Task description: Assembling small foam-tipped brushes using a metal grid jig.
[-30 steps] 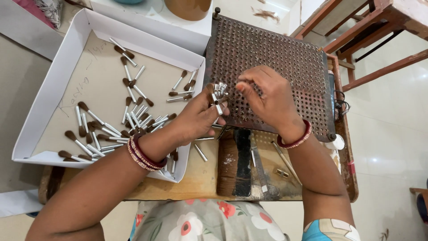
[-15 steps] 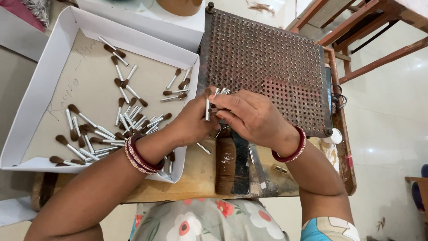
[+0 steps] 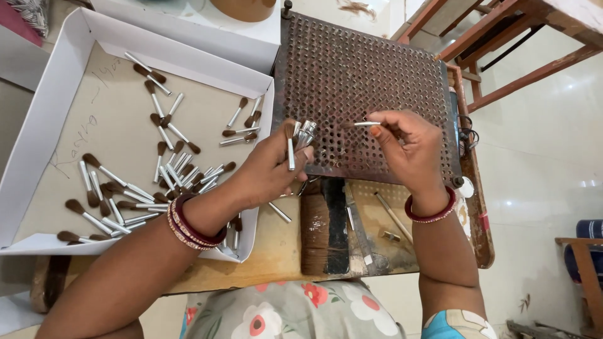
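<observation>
open perforated plate [image 3: 370, 69] ahead, brush tray wall [image 3: 267, 135] blocking leftward

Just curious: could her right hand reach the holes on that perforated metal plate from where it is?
Probably yes: the right hand, pinching one small brush, hovers directly over the perforated plate, nothing between them.

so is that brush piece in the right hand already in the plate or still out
Out. The right hand holds the small metal piece level at its fingers, above the perforated metal plate, not seated in any hole.

The left hand [image 3: 270, 169] hides the lower ends of the small silver-handled brown-tipped brushes [image 3: 300, 137] it grips; the white cardboard tray [image 3: 38, 125] is cut off at the left edge
</observation>
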